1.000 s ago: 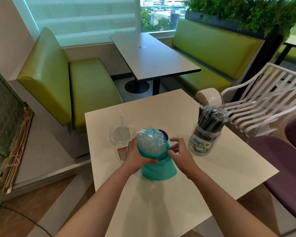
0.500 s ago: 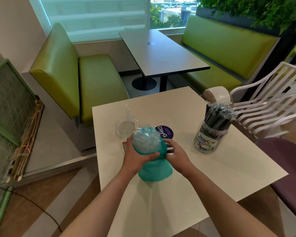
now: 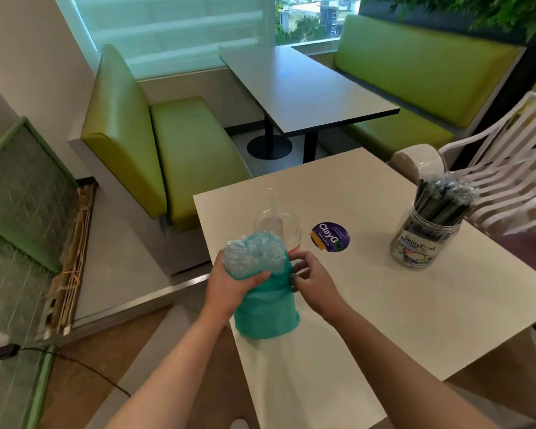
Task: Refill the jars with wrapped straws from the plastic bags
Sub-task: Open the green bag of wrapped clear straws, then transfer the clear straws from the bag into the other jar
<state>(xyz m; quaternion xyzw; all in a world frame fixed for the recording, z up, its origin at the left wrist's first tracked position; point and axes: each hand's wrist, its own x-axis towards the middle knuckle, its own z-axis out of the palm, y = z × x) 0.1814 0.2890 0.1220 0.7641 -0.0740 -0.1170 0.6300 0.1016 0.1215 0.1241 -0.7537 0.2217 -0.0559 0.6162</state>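
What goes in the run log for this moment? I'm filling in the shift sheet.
stage: opening bag | left hand: grips teal bag | right hand: pinches bag edge | near jar: nearly empty | far jar: full

1 head-worn wide-angle view, looking forward and down from above the near edge of the white table (image 3: 415, 305), hands close below centre, green booth seats (image 3: 180, 156) farther off at 11 and 1 o'clock

White table (image 3: 415, 320): teal straw bag (image 3: 265, 311), 2 jars (image 3: 423, 239), round sticker (image 3: 330, 237).
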